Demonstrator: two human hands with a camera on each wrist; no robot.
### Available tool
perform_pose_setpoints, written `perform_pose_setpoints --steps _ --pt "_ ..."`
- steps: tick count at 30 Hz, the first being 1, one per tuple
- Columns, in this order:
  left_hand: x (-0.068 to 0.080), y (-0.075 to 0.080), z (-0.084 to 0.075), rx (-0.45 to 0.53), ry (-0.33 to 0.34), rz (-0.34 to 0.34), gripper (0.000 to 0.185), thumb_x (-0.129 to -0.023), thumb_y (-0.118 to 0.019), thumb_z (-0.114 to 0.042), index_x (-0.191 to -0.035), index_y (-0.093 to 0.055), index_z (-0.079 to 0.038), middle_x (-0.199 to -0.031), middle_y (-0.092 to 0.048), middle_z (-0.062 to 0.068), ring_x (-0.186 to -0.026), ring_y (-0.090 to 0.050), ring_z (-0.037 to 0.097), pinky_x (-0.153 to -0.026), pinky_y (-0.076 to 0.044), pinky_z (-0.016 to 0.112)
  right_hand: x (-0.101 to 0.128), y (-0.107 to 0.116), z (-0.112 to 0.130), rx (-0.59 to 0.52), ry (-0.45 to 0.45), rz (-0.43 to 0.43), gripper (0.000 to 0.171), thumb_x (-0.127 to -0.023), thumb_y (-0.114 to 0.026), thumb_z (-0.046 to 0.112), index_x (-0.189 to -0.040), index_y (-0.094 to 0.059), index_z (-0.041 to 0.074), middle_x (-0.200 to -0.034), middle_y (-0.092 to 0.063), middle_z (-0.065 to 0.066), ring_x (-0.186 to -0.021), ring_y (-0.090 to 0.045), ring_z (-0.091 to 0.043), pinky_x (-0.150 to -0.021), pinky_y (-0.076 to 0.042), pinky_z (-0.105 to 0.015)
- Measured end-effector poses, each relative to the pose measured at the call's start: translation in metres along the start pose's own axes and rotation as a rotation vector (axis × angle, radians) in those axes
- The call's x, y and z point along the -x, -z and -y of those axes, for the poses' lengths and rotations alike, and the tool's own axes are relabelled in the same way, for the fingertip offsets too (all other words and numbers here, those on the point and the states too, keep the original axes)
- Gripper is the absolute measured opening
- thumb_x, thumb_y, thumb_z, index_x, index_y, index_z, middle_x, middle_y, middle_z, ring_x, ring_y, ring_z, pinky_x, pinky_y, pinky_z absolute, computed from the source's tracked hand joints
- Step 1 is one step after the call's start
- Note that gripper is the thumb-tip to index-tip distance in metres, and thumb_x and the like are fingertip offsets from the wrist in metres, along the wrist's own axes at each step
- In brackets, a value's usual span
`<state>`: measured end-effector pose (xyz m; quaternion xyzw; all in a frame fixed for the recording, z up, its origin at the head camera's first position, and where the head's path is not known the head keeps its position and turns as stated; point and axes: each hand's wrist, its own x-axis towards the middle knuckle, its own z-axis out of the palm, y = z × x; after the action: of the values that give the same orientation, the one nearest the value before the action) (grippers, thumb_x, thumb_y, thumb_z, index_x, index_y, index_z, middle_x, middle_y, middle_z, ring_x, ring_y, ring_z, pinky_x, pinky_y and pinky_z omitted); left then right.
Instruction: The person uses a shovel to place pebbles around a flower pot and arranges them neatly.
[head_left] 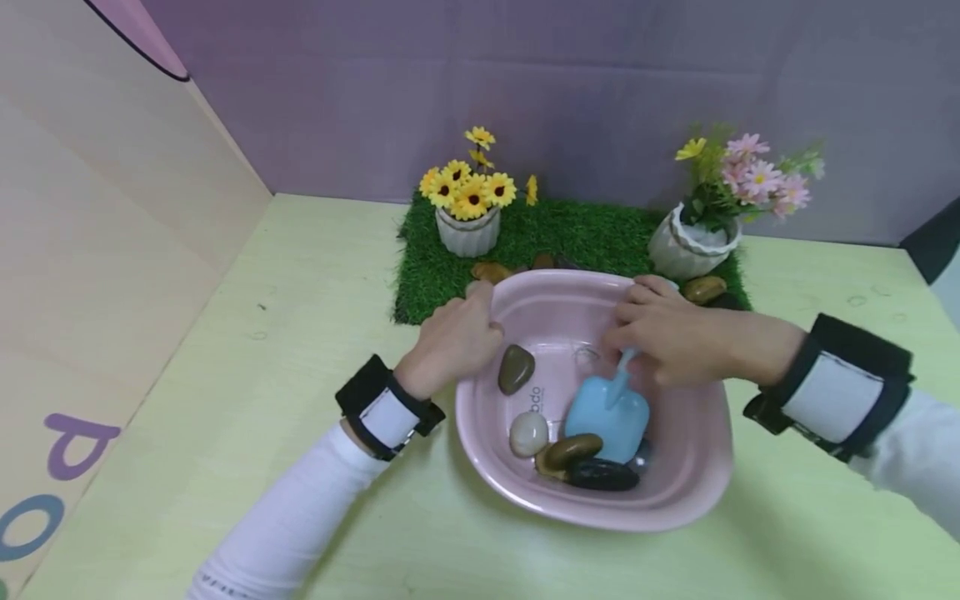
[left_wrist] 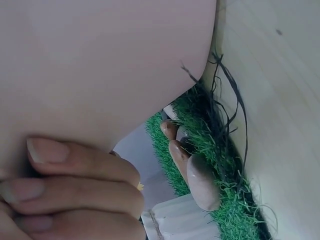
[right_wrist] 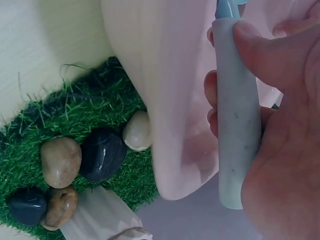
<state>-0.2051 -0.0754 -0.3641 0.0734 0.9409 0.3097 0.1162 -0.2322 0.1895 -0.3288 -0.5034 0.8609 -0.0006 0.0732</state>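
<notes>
A pink plastic basin (head_left: 697, 454) sits on the table, its far edge overlapping the grass mat. My left hand (head_left: 453, 342) grips its rim at the far left; in the left wrist view the curled fingers (left_wrist: 90, 195) show against the outer wall. My right hand (head_left: 667, 333) holds a light blue toy shovel (head_left: 603, 421) by its thick pale handle (right_wrist: 237, 120), over the basin's far right side. Blade down, the shovel is inside the basin beside a grey-brown stone (head_left: 516, 369), a white stone (head_left: 528, 434), a brown stone (head_left: 573, 451) and a black stone (head_left: 602, 475).
Behind the basin lies a green grass mat (head_left: 577, 229). On it stand a pot of yellow flowers (head_left: 468, 233) and a tilted pot of pink flowers (head_left: 686, 246). More stones (right_wrist: 61, 162) lie along the mat. A purple-grey backdrop (head_left: 600, 108) rises behind the table (head_left: 300, 317).
</notes>
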Motion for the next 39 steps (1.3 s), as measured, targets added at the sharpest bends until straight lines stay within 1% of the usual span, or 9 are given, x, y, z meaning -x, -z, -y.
perform_pose_setpoints --steps 4,9,14,19,21,26,30,35,39 --pt "0.0 0.0 0.0 0.004 -0.003 -0.001 0.046 -0.094 -0.045 -0.013 -0.138 -0.039 0.0 -0.091 -0.063 0.017 -0.055 -0.066 0.017 -0.04 -0.052 0.026 0.003 -0.004 0.001 0.024 0.018 -0.016 0.026 -0.076 -0.075 0.009 -0.087 -0.064 0.03 -0.094 -0.059 0.008 -0.099 -0.048 -0.024 -0.103 -0.03 -0.062" --pt "0.0 -0.002 0.0 0.003 0.003 -0.003 0.044 -0.095 -0.045 -0.013 -0.136 -0.04 -0.001 -0.089 -0.062 0.016 -0.054 -0.065 0.017 -0.04 -0.052 0.026 0.007 -0.007 0.004 0.05 0.024 -0.036 0.025 -0.077 -0.076 0.011 -0.088 -0.063 0.029 -0.092 -0.056 0.009 -0.094 -0.045 -0.02 -0.098 -0.032 -0.053" --pt "0.0 -0.002 0.0 0.004 0.006 -0.012 0.041 -0.094 -0.047 -0.013 -0.133 -0.042 -0.002 -0.089 -0.062 0.015 -0.054 -0.065 0.018 -0.04 -0.051 0.026 0.014 -0.013 0.009 0.055 0.039 -0.04 0.025 -0.079 -0.076 0.013 -0.09 -0.063 0.032 -0.086 -0.05 0.011 -0.091 -0.042 -0.017 -0.095 -0.032 -0.049" --pt "0.0 -0.002 0.001 -0.015 0.014 -0.029 0.041 -0.094 -0.048 -0.013 -0.133 -0.043 -0.003 -0.091 -0.061 0.016 -0.057 -0.066 0.018 -0.04 -0.051 0.026 0.018 -0.019 0.011 -0.008 0.035 -0.071 0.027 -0.08 -0.075 0.014 -0.093 -0.065 0.035 -0.086 -0.051 0.015 -0.092 -0.042 -0.014 -0.094 -0.03 -0.045" --pt "0.0 -0.002 0.001 -0.021 0.013 -0.03 0.042 -0.094 -0.048 -0.014 -0.134 -0.043 -0.003 -0.092 -0.061 0.015 -0.057 -0.066 0.019 -0.041 -0.051 0.026 0.019 -0.019 0.01 -0.04 0.021 -0.066 0.028 -0.081 -0.075 0.015 -0.094 -0.065 0.037 -0.087 -0.051 0.017 -0.093 -0.042 -0.012 -0.094 -0.029 -0.045" --pt "-0.001 -0.001 0.001 -0.026 0.009 -0.024 0.044 -0.093 -0.048 -0.014 -0.135 -0.042 -0.003 -0.091 -0.062 0.016 -0.057 -0.065 0.018 -0.041 -0.051 0.026 0.02 -0.012 0.01 -0.136 -0.01 -0.021 0.03 -0.086 -0.071 0.016 -0.096 -0.064 0.043 -0.094 -0.055 0.025 -0.095 -0.041 -0.007 -0.095 -0.027 -0.046" --pt "0.0 -0.002 0.002 -0.03 0.008 -0.024 0.045 -0.093 -0.048 -0.013 -0.136 -0.042 -0.002 -0.091 -0.062 0.016 -0.056 -0.065 0.018 -0.04 -0.051 0.026 0.018 -0.005 0.012 -0.17 -0.038 0.029 0.028 -0.088 -0.068 0.019 -0.096 -0.063 0.045 -0.098 -0.058 0.025 -0.095 -0.042 -0.006 -0.093 -0.028 -0.046" --pt "-0.001 -0.002 0.003 -0.023 0.003 -0.023 0.046 -0.093 -0.047 -0.013 -0.137 -0.042 -0.001 -0.091 -0.063 0.016 -0.055 -0.065 0.017 -0.04 -0.051 0.026 0.016 -0.002 0.017 -0.097 -0.07 0.071 0.019 -0.087 -0.07 0.025 -0.091 -0.062 0.042 -0.091 -0.057 0.022 -0.091 -0.044 -0.008 -0.088 -0.029 -0.042" --pt "-0.001 -0.001 0.002 -0.02 -0.001 -0.011 0.045 -0.094 -0.046 -0.014 -0.137 -0.041 -0.003 -0.09 -0.061 0.014 -0.056 -0.065 0.017 -0.042 -0.051 0.028 0.018 0.003 0.021 0.064 -0.078 0.042 0.017 -0.086 -0.073 0.025 -0.09 -0.062 0.036 -0.086 -0.056 0.015 -0.087 -0.045 -0.012 -0.083 -0.031 -0.041"
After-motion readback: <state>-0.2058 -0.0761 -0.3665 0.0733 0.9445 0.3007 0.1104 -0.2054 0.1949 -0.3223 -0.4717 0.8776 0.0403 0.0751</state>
